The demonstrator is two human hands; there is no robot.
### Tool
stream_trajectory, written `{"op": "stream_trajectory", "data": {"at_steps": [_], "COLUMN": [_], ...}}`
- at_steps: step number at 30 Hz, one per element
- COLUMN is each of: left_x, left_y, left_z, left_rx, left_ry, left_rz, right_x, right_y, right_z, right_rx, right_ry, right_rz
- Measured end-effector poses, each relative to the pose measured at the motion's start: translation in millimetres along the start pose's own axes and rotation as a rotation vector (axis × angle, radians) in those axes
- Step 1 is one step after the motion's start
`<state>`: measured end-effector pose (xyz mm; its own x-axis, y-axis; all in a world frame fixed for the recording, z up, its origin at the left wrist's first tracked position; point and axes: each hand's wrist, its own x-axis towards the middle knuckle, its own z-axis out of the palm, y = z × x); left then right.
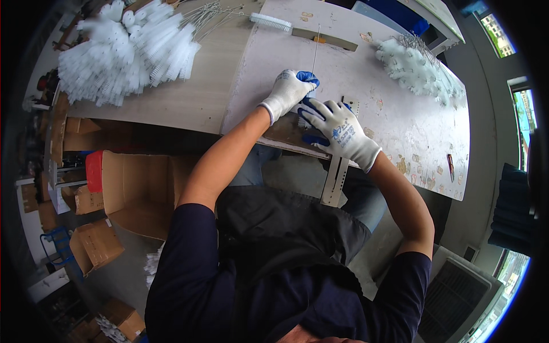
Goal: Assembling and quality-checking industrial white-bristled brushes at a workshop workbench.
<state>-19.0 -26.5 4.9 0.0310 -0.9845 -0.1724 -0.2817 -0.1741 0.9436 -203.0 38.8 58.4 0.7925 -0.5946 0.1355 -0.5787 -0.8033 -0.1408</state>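
Observation:
Both my hands wear white knit gloves with blue palms and meet over the near edge of a white worktable (400,120). My left hand (289,91) grips the lower end of a thin wire-stemmed brush (315,51) whose stem points away across the table. My right hand (337,128) is closed over the same brush's bristle end, beside a perforated metal bar (336,177) that hangs off the table edge.
A big heap of white bristle brushes (126,48) lies on the wooden table at far left. A smaller heap (417,68) sits at far right. A single brush (271,22) and a flat metal strip (326,39) lie at the back. Open cardboard boxes (134,191) stand on the floor.

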Motion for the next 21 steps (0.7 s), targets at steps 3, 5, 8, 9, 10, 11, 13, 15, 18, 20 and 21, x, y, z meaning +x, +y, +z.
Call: {"op": "stream_trajectory", "data": {"at_steps": [3, 5, 8, 9, 10, 11, 13, 15, 18, 20, 21], "left_x": [11, -7, -7, -8, -8, -9, -9, -2, -11, -27, -42], "left_y": [-12, 20, 24, 26, 27, 28, 33, 22, 28, 11, 2], "left_z": [-1, 6, 6, 7, 8, 9, 15, 22, 33, 31, 25], "left_rx": [0.182, 0.186, 0.289, 0.291, 0.299, 0.307, 0.277, 0.158, 0.138, 0.046, 0.059], "left_ry": [0.007, -0.056, -0.038, -0.036, -0.025, -0.012, -0.070, -0.178, -0.061, 0.214, 0.291], "left_rz": [-0.021, -0.077, -0.062, -0.058, -0.045, -0.032, -0.049, -0.022, 0.118, 0.235, 0.267], "right_x": [16, 15, 21, 23, 24, 25, 21, 22, 20, 21, 17], "right_y": [10, 19, 20, 18, 16, 14, 12, 10, -1, -14, -10], "right_z": [16, 18, 29, 28, 27, 27, 28, 30, 16, 6, 15], "right_rx": [-0.100, -0.123, -0.206, -0.208, -0.211, -0.217, -0.242, -0.232, -0.235, -0.333, -0.379], "right_ry": [-0.002, -0.123, -0.220, -0.169, -0.118, -0.101, -0.055, -0.037, -0.254, -0.319, -0.331], "right_rz": [-0.231, -0.193, -0.230, -0.267, -0.305, -0.303, -0.306, -0.301, -0.189, -0.141, -0.191]}}
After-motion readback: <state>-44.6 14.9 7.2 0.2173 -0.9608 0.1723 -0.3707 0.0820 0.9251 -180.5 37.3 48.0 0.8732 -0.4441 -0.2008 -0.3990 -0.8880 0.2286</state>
